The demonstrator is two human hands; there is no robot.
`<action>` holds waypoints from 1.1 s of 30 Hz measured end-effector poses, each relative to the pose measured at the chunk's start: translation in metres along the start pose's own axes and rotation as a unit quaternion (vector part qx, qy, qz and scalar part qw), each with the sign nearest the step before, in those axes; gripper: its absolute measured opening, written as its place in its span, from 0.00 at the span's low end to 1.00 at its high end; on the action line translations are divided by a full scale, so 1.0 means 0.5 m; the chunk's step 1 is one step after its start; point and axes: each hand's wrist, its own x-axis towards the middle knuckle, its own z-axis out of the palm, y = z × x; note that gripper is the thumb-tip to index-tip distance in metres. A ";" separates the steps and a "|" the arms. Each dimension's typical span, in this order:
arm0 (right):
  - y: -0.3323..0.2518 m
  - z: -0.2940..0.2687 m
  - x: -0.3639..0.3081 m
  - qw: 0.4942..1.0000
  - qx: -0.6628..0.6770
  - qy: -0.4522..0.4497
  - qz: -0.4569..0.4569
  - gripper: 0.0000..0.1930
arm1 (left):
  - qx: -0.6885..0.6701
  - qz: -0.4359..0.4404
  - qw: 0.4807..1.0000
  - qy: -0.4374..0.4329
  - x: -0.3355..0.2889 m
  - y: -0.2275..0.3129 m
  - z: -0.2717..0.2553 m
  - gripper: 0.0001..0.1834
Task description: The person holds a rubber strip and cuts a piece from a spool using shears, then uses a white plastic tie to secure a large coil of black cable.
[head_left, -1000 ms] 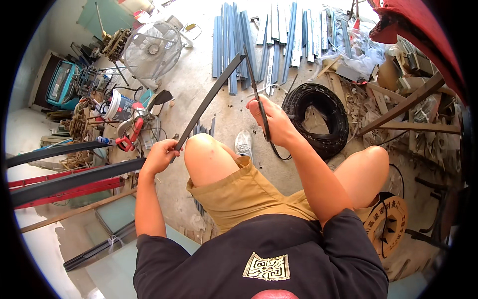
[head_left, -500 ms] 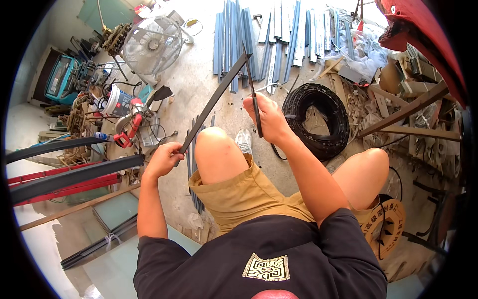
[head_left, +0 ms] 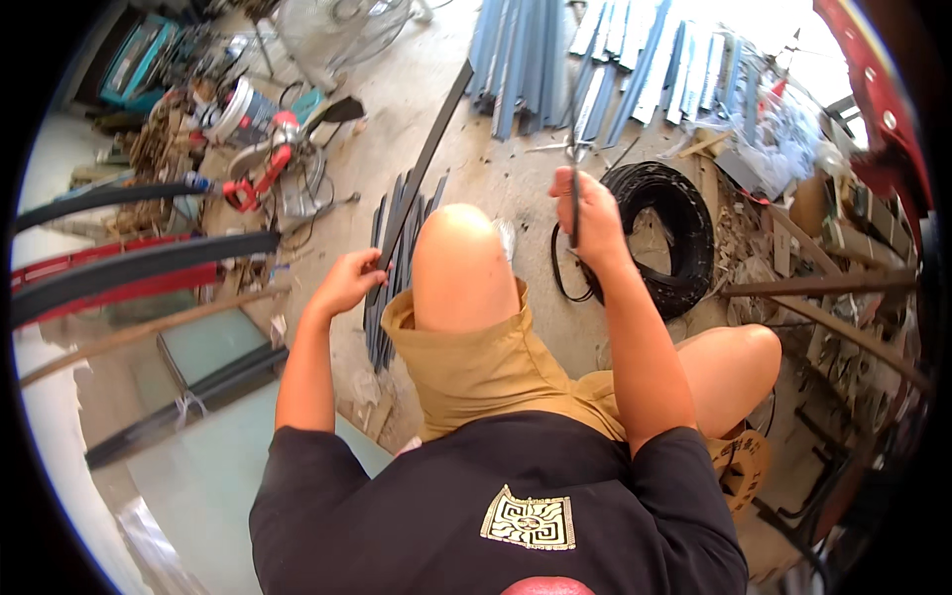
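Observation:
My left hand [head_left: 349, 282] pinches the lower end of a flat dark strip [head_left: 428, 149], which slants up and away beside my raised knee. Closed around the dark handle of what look like long-bladed scissors [head_left: 574, 203], my right hand [head_left: 598, 220] is held forward beyond my knees. The blades point away from me and blur against the floor; a gap separates them from the strip's far end. Under my left hand, a bundle of similar dark strips [head_left: 377, 322] lies on the floor. A black coil [head_left: 684, 260] of strip lies just right of my right hand.
Blue-grey and white profiles [head_left: 535, 59] cover the far floor. Offcuts and plastic bags [head_left: 783, 139] pile up at right, near a wooden frame [head_left: 823, 285]. A red power tool [head_left: 268, 178], a white bucket [head_left: 241, 111] and a fan [head_left: 342, 20] stand left. Glass panes [head_left: 213, 476] lie lower left.
The strip's far end has come apart from the scissors. My right hand has moved right, and the strip now stands steeper in my left hand. The whole view has shifted too.

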 end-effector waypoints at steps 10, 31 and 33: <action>0.150 -0.091 -0.094 0.982 -0.052 0.006 0.183 0.30 | -0.188 -0.255 0.944 0.086 -0.056 -0.331 0.169 0.07; 0.500 -0.173 -0.259 0.653 -0.604 -0.299 0.346 0.32 | -0.319 -0.204 0.869 0.319 0.078 -0.377 0.291 0.19; 0.482 -0.147 -0.257 0.640 -0.593 -0.325 0.365 0.33 | -0.345 -0.103 0.875 0.325 0.114 -0.281 0.239 0.17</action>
